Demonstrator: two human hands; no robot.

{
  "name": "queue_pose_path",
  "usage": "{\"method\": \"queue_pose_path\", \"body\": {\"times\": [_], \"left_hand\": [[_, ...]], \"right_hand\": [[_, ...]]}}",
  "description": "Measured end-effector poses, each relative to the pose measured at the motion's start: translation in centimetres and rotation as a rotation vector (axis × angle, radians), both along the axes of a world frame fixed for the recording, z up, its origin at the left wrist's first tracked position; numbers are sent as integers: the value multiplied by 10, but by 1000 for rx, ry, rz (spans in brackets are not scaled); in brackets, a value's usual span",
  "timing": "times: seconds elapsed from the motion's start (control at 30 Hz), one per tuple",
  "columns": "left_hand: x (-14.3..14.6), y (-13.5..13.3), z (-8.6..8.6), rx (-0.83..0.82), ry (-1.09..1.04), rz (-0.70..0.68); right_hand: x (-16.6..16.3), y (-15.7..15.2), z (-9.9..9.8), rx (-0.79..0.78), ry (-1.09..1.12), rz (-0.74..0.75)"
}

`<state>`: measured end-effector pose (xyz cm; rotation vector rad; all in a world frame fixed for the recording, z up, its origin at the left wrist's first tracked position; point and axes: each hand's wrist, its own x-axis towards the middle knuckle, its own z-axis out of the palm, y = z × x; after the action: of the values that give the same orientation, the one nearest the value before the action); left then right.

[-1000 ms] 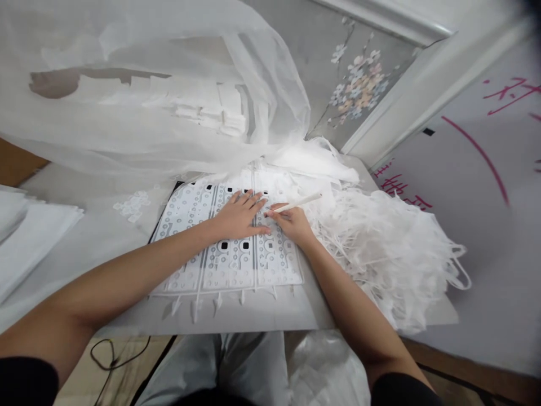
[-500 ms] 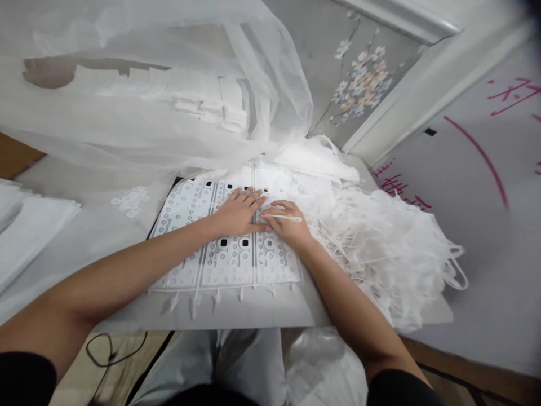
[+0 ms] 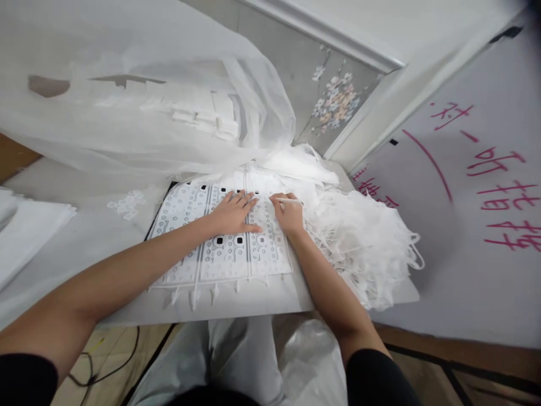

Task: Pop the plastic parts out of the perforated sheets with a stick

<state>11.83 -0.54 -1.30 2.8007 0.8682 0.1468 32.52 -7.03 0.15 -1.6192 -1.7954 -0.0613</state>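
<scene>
A white perforated sheet [image 3: 228, 268], with small round and square openings in it, lies flat on the table. My left hand [image 3: 234, 215] rests palm down on its middle with the fingers spread. To the right, by the sheet's upper right part, my right hand [image 3: 291, 217] is closed around a thin white stick-like tool [image 3: 292, 201]. The tool's tip is too small to make out against the sheet. Thin white strips stick out past the sheet's front edge. I cannot tell whether the sheet is one piece or several layers.
A tangled heap of white strips [image 3: 359, 248] lies right of the sheet. Clear plastic film [image 3: 139, 34] hangs over white pieces at the back. White sheets [image 3: 34, 225] and small white scraps [image 3: 127, 204] lie leftward. A board [image 3: 448, 282] with red writing stands right.
My right hand has moved away from my left hand, to the sheet's upper right, still holding the tool. The left hand stays flat in place. The view has turned rightward.
</scene>
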Motion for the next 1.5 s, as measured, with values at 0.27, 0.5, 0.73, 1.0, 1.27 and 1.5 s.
{"method": "queue_pose_path", "body": {"times": [0.27,0.5,0.73,1.0,1.27,1.5], "left_hand": [[-4,-2,9,-16,25,-82],[-3,3,7,-24,40,-173],[-7,3,10,-23,31,-276],[-10,5,11,-25,7,-343],[-9,2,10,-5,13,-337],[-8,1,12,-23,37,-327]], "right_hand": [[-27,-71,17,-255,444,122],[-42,-108,-2,-335,449,-4],[-43,-103,-4,-298,371,-23],[-45,-103,-3,-220,275,-2],[-53,-111,-4,-98,-167,76],[-57,-106,-6,-10,-310,-71]]}}
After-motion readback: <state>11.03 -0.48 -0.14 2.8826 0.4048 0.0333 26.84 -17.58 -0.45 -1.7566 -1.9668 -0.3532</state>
